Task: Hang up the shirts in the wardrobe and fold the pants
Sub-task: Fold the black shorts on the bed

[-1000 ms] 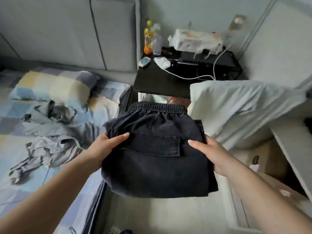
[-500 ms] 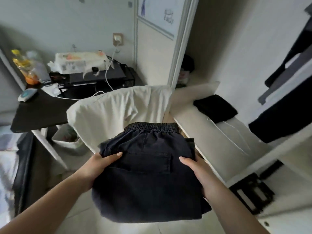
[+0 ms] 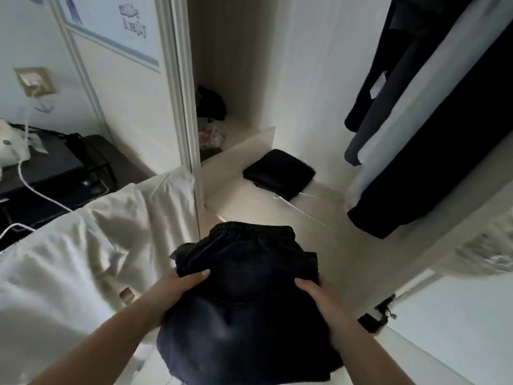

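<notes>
Folded dark pants [image 3: 247, 295] with an elastic waistband lie flat in front of me, held in the air at the open wardrobe. My left hand [image 3: 177, 287] grips their left edge, thumb on top. My right hand [image 3: 316, 295] grips the right edge the same way. Beyond them is the white wardrobe shelf [image 3: 313, 218], where another folded black garment [image 3: 279, 173] lies at the back. Dark and light garments [image 3: 433, 112] hang on the right above the shelf.
A white cloth-covered chair back [image 3: 91, 245] stands close on my left. Behind it is a black desk [image 3: 52, 173] with white cables. The wardrobe's white door frame [image 3: 183, 93] rises between desk and shelf. A small dark bundle [image 3: 209, 104] sits in the wardrobe's far corner.
The view has swung right from the bed and desk to the open wardrobe. Both hands have carried the folded pants along, closer to the shelf.
</notes>
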Demonstrator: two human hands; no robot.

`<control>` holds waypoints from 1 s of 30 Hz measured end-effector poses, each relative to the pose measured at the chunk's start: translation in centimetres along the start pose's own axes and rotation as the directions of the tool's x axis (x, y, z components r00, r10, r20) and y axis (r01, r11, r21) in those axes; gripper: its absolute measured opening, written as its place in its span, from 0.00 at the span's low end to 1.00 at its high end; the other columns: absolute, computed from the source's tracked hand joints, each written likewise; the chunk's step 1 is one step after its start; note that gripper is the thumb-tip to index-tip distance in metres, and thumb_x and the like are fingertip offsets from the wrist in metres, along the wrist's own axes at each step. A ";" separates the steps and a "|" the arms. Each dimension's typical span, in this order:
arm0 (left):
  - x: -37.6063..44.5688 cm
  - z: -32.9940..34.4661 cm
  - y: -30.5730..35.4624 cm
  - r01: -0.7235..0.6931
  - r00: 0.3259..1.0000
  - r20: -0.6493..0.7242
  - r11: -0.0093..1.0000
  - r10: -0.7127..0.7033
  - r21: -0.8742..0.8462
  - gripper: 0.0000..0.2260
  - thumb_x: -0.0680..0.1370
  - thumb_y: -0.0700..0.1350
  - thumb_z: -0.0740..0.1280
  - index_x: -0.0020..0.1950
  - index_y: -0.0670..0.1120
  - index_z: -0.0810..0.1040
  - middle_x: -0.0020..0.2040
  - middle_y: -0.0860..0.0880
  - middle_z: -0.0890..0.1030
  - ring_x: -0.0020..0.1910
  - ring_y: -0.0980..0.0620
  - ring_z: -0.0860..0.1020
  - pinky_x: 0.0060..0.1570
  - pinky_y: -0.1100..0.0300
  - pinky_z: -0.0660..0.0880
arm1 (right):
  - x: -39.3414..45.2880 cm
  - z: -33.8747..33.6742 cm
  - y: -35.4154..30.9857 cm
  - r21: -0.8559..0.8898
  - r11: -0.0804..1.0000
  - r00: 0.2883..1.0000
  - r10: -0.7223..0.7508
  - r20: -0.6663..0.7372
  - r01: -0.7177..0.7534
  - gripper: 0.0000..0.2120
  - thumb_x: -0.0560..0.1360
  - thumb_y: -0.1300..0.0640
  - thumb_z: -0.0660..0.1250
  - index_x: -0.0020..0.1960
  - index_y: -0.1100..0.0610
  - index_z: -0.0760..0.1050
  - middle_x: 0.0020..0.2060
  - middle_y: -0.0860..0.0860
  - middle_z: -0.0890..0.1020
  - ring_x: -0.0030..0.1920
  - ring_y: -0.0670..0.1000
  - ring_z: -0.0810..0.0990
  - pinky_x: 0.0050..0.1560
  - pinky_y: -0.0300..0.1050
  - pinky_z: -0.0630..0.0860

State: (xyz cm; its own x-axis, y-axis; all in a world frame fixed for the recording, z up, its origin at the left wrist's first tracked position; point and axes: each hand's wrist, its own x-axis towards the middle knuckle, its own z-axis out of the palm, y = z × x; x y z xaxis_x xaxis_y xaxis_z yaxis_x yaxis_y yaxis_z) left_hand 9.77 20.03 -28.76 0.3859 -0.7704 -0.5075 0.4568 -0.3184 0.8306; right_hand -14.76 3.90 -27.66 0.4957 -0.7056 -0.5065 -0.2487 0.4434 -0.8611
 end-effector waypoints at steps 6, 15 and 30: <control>10.3 -0.3 5.0 0.039 0.993 0.103 0.990 -0.053 0.134 0.28 0.61 0.53 0.81 0.57 0.44 0.80 0.50 0.42 0.84 0.50 0.40 0.83 0.54 0.47 0.78 | 4.9 1.3 -1.3 0.123 0.992 0.981 0.038 -0.192 -0.014 0.23 0.72 0.50 0.71 0.65 0.47 0.70 0.54 0.52 0.81 0.52 0.54 0.81 0.46 0.49 0.78; 21.7 1.7 8.1 0.110 0.946 0.288 0.982 -0.151 0.154 0.15 0.72 0.44 0.73 0.58 0.44 0.80 0.51 0.40 0.84 0.47 0.42 0.84 0.38 0.55 0.81 | 11.0 0.9 -2.2 0.230 0.969 0.923 0.009 -0.386 0.086 0.21 0.72 0.58 0.70 0.64 0.50 0.72 0.53 0.52 0.83 0.52 0.54 0.83 0.58 0.55 0.77; 37.5 5.8 12.7 0.191 0.890 0.361 0.945 -0.280 0.264 0.27 0.61 0.56 0.80 0.57 0.53 0.79 0.52 0.45 0.84 0.51 0.44 0.83 0.45 0.53 0.80 | 24.4 -3.3 -5.2 0.453 0.889 0.956 0.075 -0.284 0.065 0.25 0.67 0.54 0.74 0.63 0.47 0.75 0.58 0.57 0.81 0.57 0.60 0.80 0.58 0.56 0.75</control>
State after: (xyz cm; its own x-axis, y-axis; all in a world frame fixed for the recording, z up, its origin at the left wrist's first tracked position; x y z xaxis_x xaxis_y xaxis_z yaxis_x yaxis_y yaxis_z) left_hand 25.37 -16.10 -35.86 -0.0740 -0.7954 -0.6016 0.2934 -0.5939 0.7491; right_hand -4.12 -17.44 -35.64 0.2194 -0.7982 -0.5611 0.1881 0.5989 -0.7784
